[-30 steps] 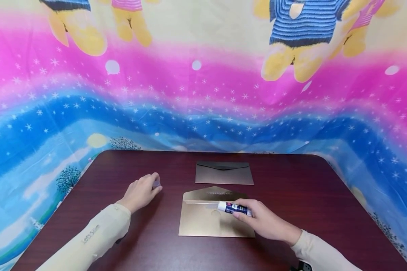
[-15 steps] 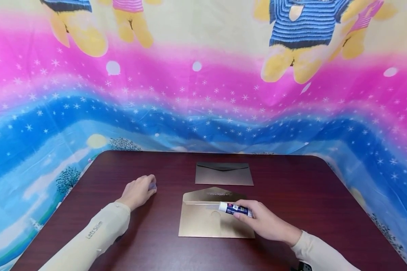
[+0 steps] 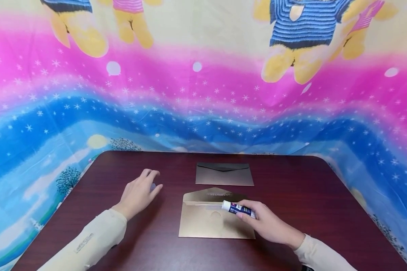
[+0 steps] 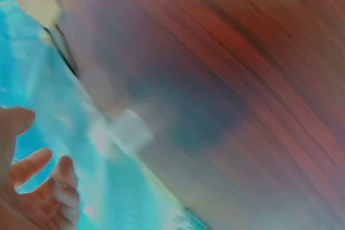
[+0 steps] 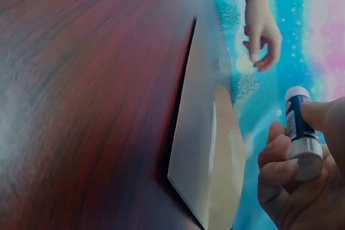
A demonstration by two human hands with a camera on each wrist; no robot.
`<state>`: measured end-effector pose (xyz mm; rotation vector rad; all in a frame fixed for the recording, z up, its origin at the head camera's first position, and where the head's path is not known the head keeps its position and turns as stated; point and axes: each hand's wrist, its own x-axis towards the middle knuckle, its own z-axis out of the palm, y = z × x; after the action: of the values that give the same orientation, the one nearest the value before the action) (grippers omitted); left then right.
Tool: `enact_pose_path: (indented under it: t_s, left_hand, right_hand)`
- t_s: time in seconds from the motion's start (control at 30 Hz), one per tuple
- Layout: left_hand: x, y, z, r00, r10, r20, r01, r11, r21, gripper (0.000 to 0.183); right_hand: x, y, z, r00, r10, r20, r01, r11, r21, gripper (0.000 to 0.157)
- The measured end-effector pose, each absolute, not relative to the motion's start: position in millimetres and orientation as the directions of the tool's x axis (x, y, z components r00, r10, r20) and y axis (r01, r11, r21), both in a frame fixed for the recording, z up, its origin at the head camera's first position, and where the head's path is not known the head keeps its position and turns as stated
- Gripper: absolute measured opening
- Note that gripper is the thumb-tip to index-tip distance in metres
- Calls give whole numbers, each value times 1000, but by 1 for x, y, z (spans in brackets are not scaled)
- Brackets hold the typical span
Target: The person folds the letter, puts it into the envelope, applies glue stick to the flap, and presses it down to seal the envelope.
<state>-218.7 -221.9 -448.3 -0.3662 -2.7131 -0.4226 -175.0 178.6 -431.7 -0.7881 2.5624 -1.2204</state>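
My right hand (image 3: 274, 226) holds a glue stick (image 3: 239, 209), dark blue with white ends, between thumb and fingers. It hovers over a gold envelope (image 3: 200, 226) whose flap (image 3: 201, 195) is folded open, away from me; a rough, shiny streak crosses the flap. In the right wrist view, the other fingers curl around the glue stick (image 5: 298, 119). My left hand (image 3: 137, 194), left of the envelope, has its fingers spread and holds nothing. Beside its fingers is a small translucent, cap-like piece (image 4: 131, 131), blurred on the table in the left wrist view.
A darker grey-brown envelope (image 3: 224, 177), its flap down, lies just behind the gold one. The dark red-brown table (image 3: 291, 180) has rounded far corners. A printed cloth (image 3: 196, 94) hangs around the table's back and sides.
My left hand's fingers have opened away from the small translucent piece. The right hand with the glue stick has drifted slightly to the right; both envelopes lie unmoved.
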Motion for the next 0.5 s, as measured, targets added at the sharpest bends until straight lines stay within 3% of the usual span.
enact_pose_path:
  t_s: [0.13,0.27,0.4,0.5]
  left_hand:
    - [-204,-196,-435,-877,179,447,340,887,312,28]
    - [-187,-163,-423,-921,145,362,323,805,497,22]
    - [-172,-132,-416,-958,165,233,283,643,711,23]
    - [-163,-113,-416,-951,242,191,287,474,832,31]
  right_hand:
    - [-175,174,-433,-828,-542,141,-426,446,-787,15]
    - [-172,165,-431,-792,-567,228,-454,295,-841,15]
    - [-166,154,-424,-768,-594,238,-379,123,-917,19]
    - [-162,147,-418,-769,-600,220,-305,42,-951,23]
